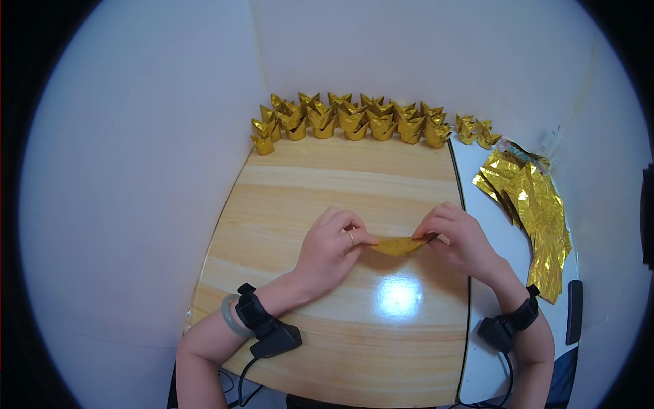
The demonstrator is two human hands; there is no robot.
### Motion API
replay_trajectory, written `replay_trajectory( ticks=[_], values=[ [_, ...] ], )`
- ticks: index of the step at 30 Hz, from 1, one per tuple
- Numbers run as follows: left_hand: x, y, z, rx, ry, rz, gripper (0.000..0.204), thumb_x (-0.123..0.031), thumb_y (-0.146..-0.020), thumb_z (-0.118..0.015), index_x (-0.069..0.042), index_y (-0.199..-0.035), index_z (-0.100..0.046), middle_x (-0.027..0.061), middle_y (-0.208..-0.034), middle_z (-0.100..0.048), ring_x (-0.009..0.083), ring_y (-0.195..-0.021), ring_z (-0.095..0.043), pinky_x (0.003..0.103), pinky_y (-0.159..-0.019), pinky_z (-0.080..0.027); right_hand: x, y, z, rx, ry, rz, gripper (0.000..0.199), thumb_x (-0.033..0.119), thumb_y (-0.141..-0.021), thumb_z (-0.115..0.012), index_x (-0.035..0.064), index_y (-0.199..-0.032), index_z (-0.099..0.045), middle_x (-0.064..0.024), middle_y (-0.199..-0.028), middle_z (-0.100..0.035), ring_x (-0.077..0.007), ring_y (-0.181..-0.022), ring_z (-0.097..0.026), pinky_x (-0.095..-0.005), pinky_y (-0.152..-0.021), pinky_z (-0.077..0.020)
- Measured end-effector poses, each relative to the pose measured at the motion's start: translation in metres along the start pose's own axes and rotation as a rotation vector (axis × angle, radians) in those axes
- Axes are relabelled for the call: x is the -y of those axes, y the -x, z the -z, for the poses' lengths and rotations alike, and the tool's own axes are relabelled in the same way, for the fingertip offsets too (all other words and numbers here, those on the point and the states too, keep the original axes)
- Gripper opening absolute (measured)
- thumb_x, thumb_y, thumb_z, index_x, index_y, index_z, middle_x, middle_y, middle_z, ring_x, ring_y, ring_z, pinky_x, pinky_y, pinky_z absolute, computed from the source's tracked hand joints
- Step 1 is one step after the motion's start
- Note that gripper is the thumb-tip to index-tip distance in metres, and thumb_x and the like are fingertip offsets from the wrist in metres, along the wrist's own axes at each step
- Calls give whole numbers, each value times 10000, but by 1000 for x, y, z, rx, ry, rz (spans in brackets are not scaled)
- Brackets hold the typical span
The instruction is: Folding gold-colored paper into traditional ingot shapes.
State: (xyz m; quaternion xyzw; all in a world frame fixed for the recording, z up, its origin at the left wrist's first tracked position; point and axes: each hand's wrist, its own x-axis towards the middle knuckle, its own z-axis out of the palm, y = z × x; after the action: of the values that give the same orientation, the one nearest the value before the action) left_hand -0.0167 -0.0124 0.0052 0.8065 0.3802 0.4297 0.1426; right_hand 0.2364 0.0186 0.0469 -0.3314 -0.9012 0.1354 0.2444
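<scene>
A folded piece of gold foil paper is stretched between my two hands, a little above the wooden tabletop. My left hand pinches its left end between thumb and fingers. At the other end, my right hand grips the foil the same way. The piece is narrow, with its lower edge coming to a shallow point in the middle. Several folded gold foil ingots stand in rows along the table's far edge. To the right, loose gold foil sheets lie in an overlapping pile.
The wooden table meets a white surface along a dark seam on the right. Two more gold ingots and a clear plastic wrapper sit at the back right. A dark bar-shaped object lies at the right edge. Pale walls rise behind and left.
</scene>
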Motion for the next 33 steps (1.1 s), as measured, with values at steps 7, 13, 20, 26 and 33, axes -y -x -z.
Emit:
replay_trajectory(
  ticks=[7,13,20,26,33],
  values=[
    [-4,4,2,269,-94,-138,172,-30,-725,-691,-98,-883,-703,37,-898,-589,226,-816,-562,329,-688,-488,-10,7,4,156,203,152,195,63,-712,-609,99,-888,-685,-28,-859,-672,-211,-878,-617,-324,-764,-506],
    [5,2,2,368,-86,-100,278,-176,-814,-675,-128,-1088,-660,67,-1076,-582,243,-961,-541,360,-828,-471,17,14,-29,-2,358,124,609,383,-809,-625,-17,-1255,-512,-209,-1268,-539,-321,-1211,-501,-414,-1016,-404],
    [13,6,1,601,-363,-41,500,-340,-908,-551,-212,-1382,-456,-53,-1473,-383,243,-1410,-247,592,-1106,-171,32,27,-35,436,400,63,1050,729,-820,-404,-107,-1420,-195,-289,-1482,-227,-337,-1411,-211,-461,-1148,-149],
    [10,5,2,592,-363,-8,498,-417,-926,-495,-223,-1383,-457,-57,-1468,-391,237,-1423,-215,609,-1108,-129,15,39,-21,458,418,6,1034,720,-812,-434,-72,-1435,-199,-242,-1496,-239,-314,-1415,-213,-482,-1147,-147],
    [13,0,12,640,-244,70,406,-376,-921,-526,-273,-1313,-549,-55,-1494,-353,280,-1437,-166,649,-1092,-41,7,51,-5,479,514,-81,1020,731,-809,-424,-23,-1455,-195,-196,-1508,-248,-300,-1418,-210,-495,-1145,-148]
  ],
)
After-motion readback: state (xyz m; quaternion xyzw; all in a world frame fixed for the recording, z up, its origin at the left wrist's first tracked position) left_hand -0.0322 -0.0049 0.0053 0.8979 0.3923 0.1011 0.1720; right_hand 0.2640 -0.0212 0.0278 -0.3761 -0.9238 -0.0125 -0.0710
